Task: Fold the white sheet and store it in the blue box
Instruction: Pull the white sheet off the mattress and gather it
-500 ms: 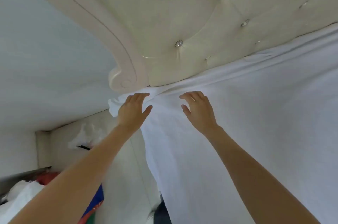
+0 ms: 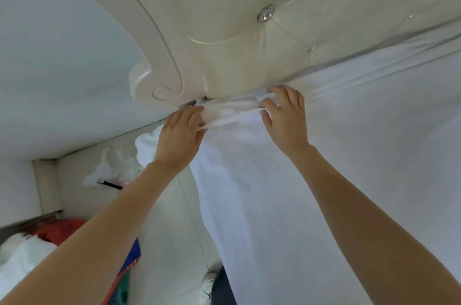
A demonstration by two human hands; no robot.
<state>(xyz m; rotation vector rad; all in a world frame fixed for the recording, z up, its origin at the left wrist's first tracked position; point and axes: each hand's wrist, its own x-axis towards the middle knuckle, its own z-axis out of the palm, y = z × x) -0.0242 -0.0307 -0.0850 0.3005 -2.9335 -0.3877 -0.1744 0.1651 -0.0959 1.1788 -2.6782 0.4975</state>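
Note:
The white sheet point(image 2: 336, 155) covers the bed from the headboard down to the near edge. At the bed's upper left corner the cloth is bunched into a raised ridge. My left hand point(image 2: 178, 137) grips the left end of that ridge, fingers curled into the cloth. My right hand point(image 2: 284, 115) pinches the right end, just below the headboard. A blue-sided thing point(image 2: 134, 252) shows partly behind my left forearm at the lower left; I cannot tell whether it is the blue box.
A cream tufted headboard point(image 2: 249, 38) with a scrolled frame stands right behind the hands. A white wall fills the left. On the tiled floor point(image 2: 162, 217) lie a crumpled white bag point(image 2: 104, 170) and red and white bundles point(image 2: 59, 230). My foot point(image 2: 207, 287) stands by the bed.
Both hands lay flat and open on the sheet before. Now they have reached up to the headboard corner and closed on the cloth, pulling it into a ridge.

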